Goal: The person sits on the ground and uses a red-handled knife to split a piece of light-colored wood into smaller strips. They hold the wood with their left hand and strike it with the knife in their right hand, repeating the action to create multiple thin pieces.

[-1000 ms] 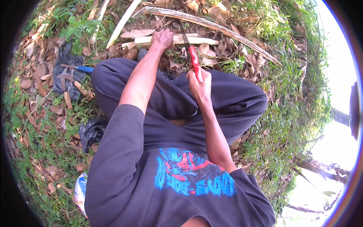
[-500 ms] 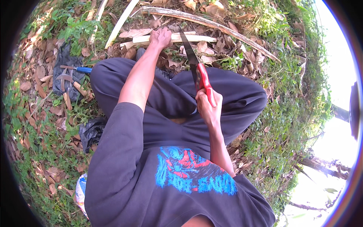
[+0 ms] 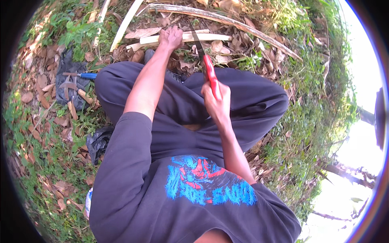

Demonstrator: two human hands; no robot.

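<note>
My right hand (image 3: 217, 99) is closed round the red handle of a hand saw (image 3: 209, 69). The saw's dark blade points away from me and crosses the pale wooden stick (image 3: 208, 37) lying on the leaf litter beyond my crossed legs. Left of the blade, my left hand (image 3: 170, 37) is closed over that stick and presses it down. Another pale stick (image 3: 201, 31) lies just behind it, partly covered by my hand. Whether the teeth have cut into the wood is too small to tell.
A long curved strip of wood (image 3: 227, 21) arches behind the sticks. More pale strips (image 3: 126, 25) lie at the far left. On a black plastic bag (image 3: 67, 56) left of my knee are a blue-handled tool (image 3: 88, 75) and a curved blade (image 3: 68, 85). Dry leaves and grass surround me.
My right hand has pushed the saw forward and slightly left, its blade now steeper across the stick. My left hand stays on the stick.
</note>
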